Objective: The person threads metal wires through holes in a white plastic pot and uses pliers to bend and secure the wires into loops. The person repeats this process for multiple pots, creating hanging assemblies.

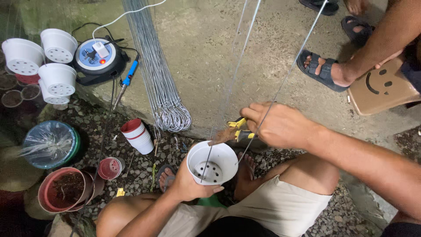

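My left hand (189, 183) grips a white perforated plastic pot (212, 163) from below, held above my knees. Thin metal wires (240, 61) rise from the pot toward the top of the view. My right hand (277, 125) pinches these wires just above the pot's rim. Directly under that hand, yellow-handled pliers (240, 130) lie on the edge of the concrete. The wire ends inside the pot are partly hidden by its wall.
A bundle of hooked wires (163, 97) lies on the concrete slab. White pots (57, 61), a power reel (97, 58), a soldering iron (126, 83), stacked cups (139, 136) and soil pots (66, 188) sit at left. Another person's sandalled feet (322, 70) and a stool (382, 87) are at right.
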Available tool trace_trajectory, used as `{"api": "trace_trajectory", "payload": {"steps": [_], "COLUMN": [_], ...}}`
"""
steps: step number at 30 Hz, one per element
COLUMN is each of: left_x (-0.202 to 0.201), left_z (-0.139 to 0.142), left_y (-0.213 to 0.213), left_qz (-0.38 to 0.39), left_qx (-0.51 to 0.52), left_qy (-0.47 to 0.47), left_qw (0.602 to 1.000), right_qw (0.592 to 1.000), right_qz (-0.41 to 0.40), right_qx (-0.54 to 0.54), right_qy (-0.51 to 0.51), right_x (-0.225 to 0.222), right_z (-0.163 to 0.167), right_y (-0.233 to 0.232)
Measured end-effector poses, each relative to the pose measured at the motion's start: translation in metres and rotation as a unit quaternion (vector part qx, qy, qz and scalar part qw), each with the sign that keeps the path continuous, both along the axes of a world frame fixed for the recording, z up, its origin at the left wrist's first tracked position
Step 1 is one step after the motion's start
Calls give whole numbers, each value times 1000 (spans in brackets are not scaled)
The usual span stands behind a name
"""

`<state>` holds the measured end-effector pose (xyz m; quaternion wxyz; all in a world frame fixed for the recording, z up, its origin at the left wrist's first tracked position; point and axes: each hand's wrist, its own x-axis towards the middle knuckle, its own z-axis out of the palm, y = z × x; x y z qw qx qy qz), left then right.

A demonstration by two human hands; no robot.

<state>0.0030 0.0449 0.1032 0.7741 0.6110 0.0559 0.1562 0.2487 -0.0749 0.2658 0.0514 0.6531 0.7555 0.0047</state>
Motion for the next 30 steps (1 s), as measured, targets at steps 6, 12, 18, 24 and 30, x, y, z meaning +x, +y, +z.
{"api": "trace_trajectory", "payload": {"steps": [6,12,18,24,30], "left_x": [3,14,19,19,15], "left_z": [-4,-2,3,-6,-5], "left_y": [8,21,30,27,9], "left_qz": [39,56,91,121,63], "left_qx": [50,26,75,-21,-102], "left_qy": [-76,-89,-89,-145,-84], "left_qw": [995,994,989,982,989], "right_qw": [957,742,619,636,659], "right_qz": [-111,-247,-238,-280,-294], "right_qx": [37,123,243,379,486], "right_qy": [265,611,708,611,493], "right_x": [-4,-34,-64,-90,-116], "right_z": [-52,-155,-210,-190,-160], "right_y": [-13,-20,9,22,25]}}
